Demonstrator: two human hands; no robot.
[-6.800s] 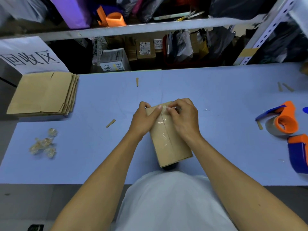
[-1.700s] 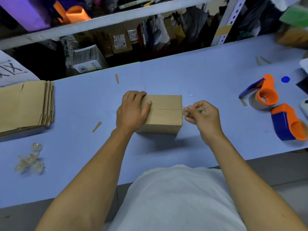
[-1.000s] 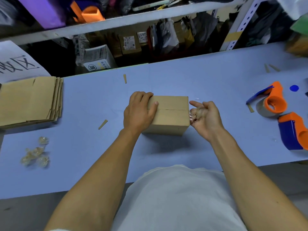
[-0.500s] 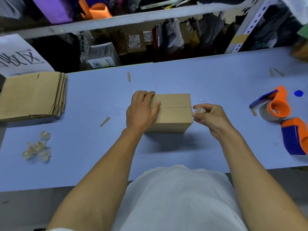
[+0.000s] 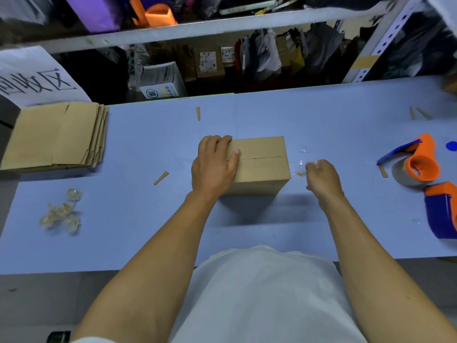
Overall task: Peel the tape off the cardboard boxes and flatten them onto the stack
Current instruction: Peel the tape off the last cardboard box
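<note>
The left hand (image 5: pixel 214 167) lies at the centre of the frame on the left end of a closed brown cardboard box (image 5: pixel 259 164), fingers over the far edge and thumb pressed flat on the top beside the seam. The box sits on the pale blue table (image 5: pixel 296 115). Just right of it, the right hand (image 5: pixel 321 179) is curled, pinching a clear strip of peeled tape (image 5: pixel 300 167) that stretches towards the box's right end. At left centre lies a stack of flattened brown cardboard boxes (image 5: pixel 54 137); below it, crumpled balls of clear tape (image 5: pixel 60 214). At the right edge rest two orange-and-blue tape dispensers (image 5: pixel 418 164).
</note>
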